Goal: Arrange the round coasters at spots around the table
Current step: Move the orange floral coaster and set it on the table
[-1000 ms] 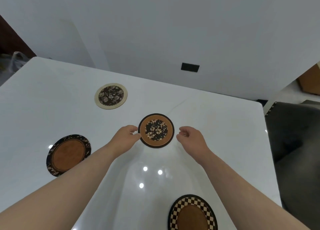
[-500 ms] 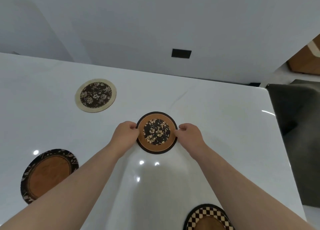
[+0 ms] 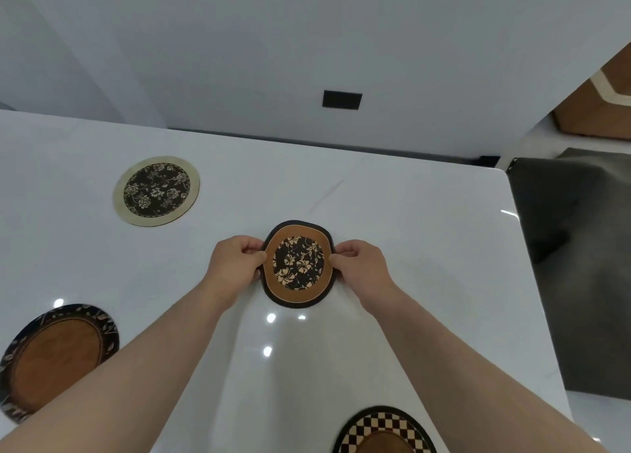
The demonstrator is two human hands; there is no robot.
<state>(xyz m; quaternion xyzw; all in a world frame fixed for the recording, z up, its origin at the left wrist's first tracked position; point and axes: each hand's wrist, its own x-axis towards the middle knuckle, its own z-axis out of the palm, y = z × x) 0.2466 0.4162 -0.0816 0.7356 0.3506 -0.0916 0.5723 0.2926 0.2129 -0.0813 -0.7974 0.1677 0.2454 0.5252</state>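
Both bare forearms reach forward and converge toward the middle. The left hand [image 3: 235, 264] and right hand [image 3: 362, 264] face each other, fingers curled, thumbs on top, each pinching an opposite edge of the floral coaster [image 3: 298, 263].

Open white table [image 3: 426, 247] to the right and beyond; cream-rimmed coaster [image 3: 156, 190] far left, dark leaf-rimmed coaster [image 3: 51, 357] near left, checkered coaster [image 3: 382, 428] near right (all flat, easily passed over)
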